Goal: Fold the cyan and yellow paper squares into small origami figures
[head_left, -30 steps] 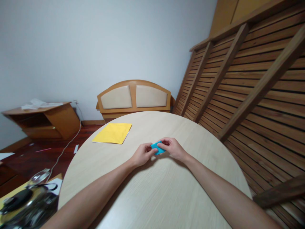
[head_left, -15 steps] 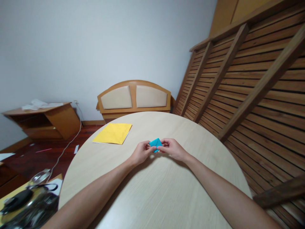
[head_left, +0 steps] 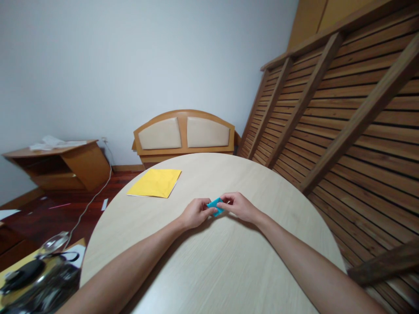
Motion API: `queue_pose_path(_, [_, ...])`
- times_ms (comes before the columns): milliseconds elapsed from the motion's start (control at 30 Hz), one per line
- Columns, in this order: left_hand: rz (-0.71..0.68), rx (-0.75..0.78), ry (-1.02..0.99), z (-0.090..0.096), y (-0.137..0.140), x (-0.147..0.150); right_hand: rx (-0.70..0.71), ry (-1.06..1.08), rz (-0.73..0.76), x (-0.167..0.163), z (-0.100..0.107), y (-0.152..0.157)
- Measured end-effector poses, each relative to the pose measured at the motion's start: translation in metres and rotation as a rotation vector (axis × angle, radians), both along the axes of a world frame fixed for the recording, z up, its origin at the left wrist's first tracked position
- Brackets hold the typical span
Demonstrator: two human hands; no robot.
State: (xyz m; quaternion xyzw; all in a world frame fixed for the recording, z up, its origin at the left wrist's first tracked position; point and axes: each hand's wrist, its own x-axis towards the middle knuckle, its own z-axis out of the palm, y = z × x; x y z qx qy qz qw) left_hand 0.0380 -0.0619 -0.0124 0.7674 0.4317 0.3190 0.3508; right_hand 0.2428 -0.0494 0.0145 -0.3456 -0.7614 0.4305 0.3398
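A small piece of folded blue paper is held between my two hands over the round table. My left hand pinches its left side, thumb on the near face. On the opposite side, my right hand grips it with thumb and fingers closed. The fingers cover part of the paper, so its full shape is hidden. Farther back on the left of the tabletop lies a flat stack of yellow paper, apart from both hands.
A wooden headboard stands beyond the table. Slatted wooden panels lean along the right. To the left are a low cabinet with a white cable beside it, and a cluttered surface with a black round object.
The blue paper has tilted and come slightly nearer, showing a narrower shape. Both hands have shifted a little toward me, still holding it. The yellow paper has stayed put.
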Motion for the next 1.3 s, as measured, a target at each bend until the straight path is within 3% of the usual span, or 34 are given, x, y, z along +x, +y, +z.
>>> queue_pose_path(300, [-0.04, -0.016, 0.097, 0.0063, -0.0066, 0.0029, 0.119, -0.076, 0.019, 0.0036, 0.0059, -0.001])
queue_pose_path(500, [-0.112, -0.067, 0.026, 0.0062, -0.0058, 0.0003, 0.095, -0.055, 0.044, 0.0044, 0.0055, -0.0003])
queue_pose_path(767, [-0.058, 0.049, 0.073, 0.0043, -0.0058, 0.0023, 0.164, -0.095, 0.064, 0.0033, 0.0085, -0.002])
queue_pose_path(1000, [-0.008, -0.012, -0.129, 0.0067, -0.0012, 0.0027, 0.053, 0.035, 0.005, 0.0029, 0.0006, 0.0017])
queue_pose_path(1300, [0.029, 0.012, -0.229, 0.0023, 0.0011, 0.0051, 0.105, -0.019, 0.0, 0.0036, 0.0037, -0.0017])
